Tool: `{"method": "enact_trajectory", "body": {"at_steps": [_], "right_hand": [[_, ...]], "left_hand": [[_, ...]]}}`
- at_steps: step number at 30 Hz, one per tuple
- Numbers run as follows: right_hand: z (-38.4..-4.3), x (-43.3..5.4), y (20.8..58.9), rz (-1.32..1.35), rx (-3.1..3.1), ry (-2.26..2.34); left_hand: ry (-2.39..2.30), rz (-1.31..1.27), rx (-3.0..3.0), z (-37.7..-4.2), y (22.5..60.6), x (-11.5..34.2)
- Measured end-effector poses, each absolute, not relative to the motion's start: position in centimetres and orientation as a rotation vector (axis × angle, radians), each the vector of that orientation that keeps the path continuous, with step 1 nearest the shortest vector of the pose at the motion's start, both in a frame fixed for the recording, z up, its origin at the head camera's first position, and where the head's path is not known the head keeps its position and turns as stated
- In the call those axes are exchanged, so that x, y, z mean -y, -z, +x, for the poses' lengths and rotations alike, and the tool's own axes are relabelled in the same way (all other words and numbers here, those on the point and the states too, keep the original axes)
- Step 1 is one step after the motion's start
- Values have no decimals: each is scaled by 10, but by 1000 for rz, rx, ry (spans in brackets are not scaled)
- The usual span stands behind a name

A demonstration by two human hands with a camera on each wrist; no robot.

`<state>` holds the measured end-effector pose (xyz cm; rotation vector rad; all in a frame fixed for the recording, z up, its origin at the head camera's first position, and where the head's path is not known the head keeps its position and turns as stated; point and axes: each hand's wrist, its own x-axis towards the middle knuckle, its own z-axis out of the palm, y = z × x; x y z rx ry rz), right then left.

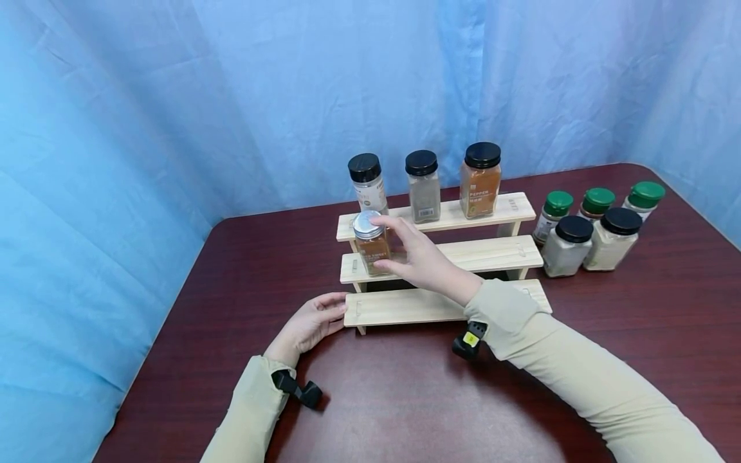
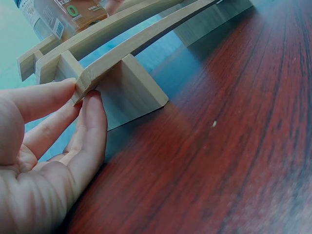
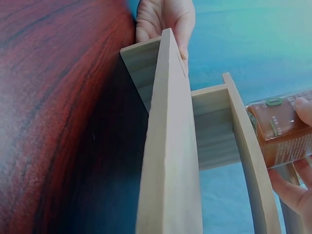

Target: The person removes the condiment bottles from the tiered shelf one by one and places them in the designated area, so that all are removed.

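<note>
A three-step wooden rack (image 1: 405, 306) stands on the table. In the head view my right hand (image 1: 425, 257) grips a square spice jar (image 1: 372, 247) with a silver lid and brown-orange contents, upright at the left end of the middle step. The right wrist view shows this jar (image 3: 285, 129) at that step, fingertips on its sides. My left hand (image 1: 312, 321) is at the left end of the lowest step; in the left wrist view its thumb and fingers (image 2: 92, 117) pinch the board's corner from above and below.
On the top step stand a black-lidded shaker (image 1: 367, 183), a grey jar (image 1: 424, 190) and an orange pepper jar (image 1: 480, 183). Right of the rack, green-capped bottles (image 1: 557, 206) stand behind two black-lidded jars (image 1: 567, 247). A blue curtain (image 1: 289, 96) hangs behind the table (image 1: 405, 386).
</note>
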<state>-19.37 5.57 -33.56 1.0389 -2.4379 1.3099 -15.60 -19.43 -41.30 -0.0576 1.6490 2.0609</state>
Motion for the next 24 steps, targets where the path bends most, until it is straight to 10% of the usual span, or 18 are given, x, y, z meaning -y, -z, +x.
{"method": "enact_trajectory", "body": {"at_steps": [24], "right_hand": [[-192, -53, 344, 1065, 2291, -1461]], "left_hand": [[-2057, -58, -1663, -156, 414, 195]]}}
